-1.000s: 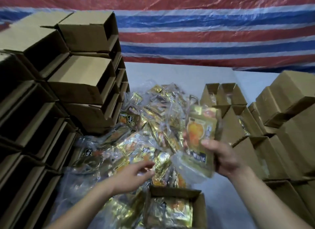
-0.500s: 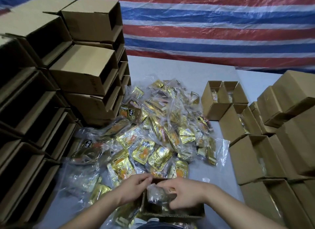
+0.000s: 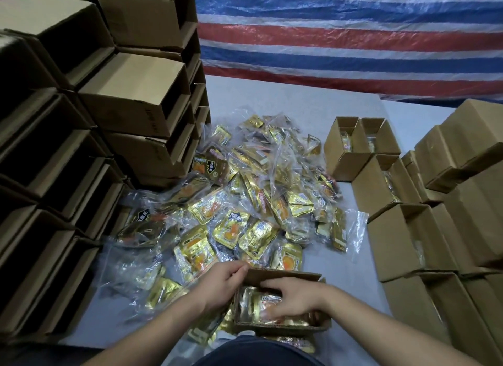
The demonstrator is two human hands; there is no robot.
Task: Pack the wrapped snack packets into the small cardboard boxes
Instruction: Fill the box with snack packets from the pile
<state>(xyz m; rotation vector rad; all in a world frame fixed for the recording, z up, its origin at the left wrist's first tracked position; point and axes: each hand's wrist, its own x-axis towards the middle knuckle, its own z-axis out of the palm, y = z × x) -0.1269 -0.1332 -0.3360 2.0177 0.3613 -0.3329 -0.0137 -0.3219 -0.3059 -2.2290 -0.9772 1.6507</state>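
A small open cardboard box (image 3: pixel 288 275) sits at the near edge in front of me, with gold snack packets (image 3: pixel 251 301) lying inside it. My right hand (image 3: pixel 292 299) is down inside the box, its fingers spread flat on the top packet. My left hand (image 3: pixel 221 282) grips the box's left wall at the rim. Beyond the box lies a big heap of gold and orange wrapped snack packets (image 3: pixel 245 202) in clear plastic.
Stacks of open brown cartons (image 3: pixel 130 98) rise on the left. More small boxes (image 3: pixel 351 150), some holding packets, line the right side (image 3: pixel 408 245). A red, white and blue striped tarp (image 3: pixel 353 38) hangs behind the pale surface.
A second ago my right hand held a packet up over the heap. It came down into the box, and now presses the packet flat while my left hand has gone to the box's left rim.
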